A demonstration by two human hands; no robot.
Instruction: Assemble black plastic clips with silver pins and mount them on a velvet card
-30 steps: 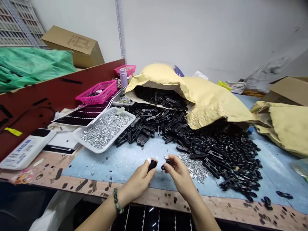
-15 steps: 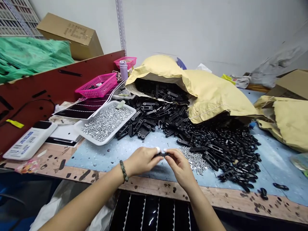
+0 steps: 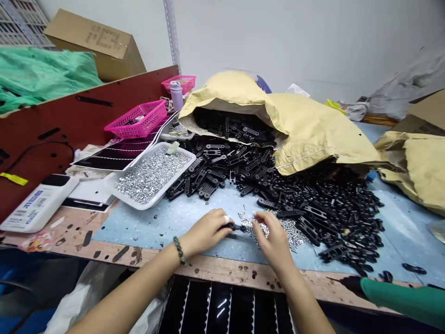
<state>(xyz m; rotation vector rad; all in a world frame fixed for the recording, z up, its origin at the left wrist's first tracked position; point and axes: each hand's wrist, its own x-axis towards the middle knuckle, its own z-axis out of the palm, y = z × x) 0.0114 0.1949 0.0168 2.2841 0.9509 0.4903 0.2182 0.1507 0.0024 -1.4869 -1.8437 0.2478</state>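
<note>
Left hand [image 3: 205, 232] pinching black link [image 3: 236, 227], right hand [image 3: 273, 239] loose over silver screws [image 3: 283, 231]; blue bench mat [image 3: 167, 222], white tray [image 3: 175, 183] of silver nuts [image 3: 151, 176].

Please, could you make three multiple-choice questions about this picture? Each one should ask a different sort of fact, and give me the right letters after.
1. Where is the beaded bracelet?
A. On the wrist of the left hand
B. On the wrist of the right hand
C. Inside the white tray

2. How many pink baskets are in view?
A. One
B. Two
C. Four

3. What is the left hand doing?
A. Lying flat on the blue mat
B. Resting inside the white tray
C. Pinching a small black part

Answers:
1. A, because the beads circle the wrist at the lower left of the view.
2. B, because a second basket stands behind the nearer one.
3. C, because the black part sticks out from between its fingertips.
</note>
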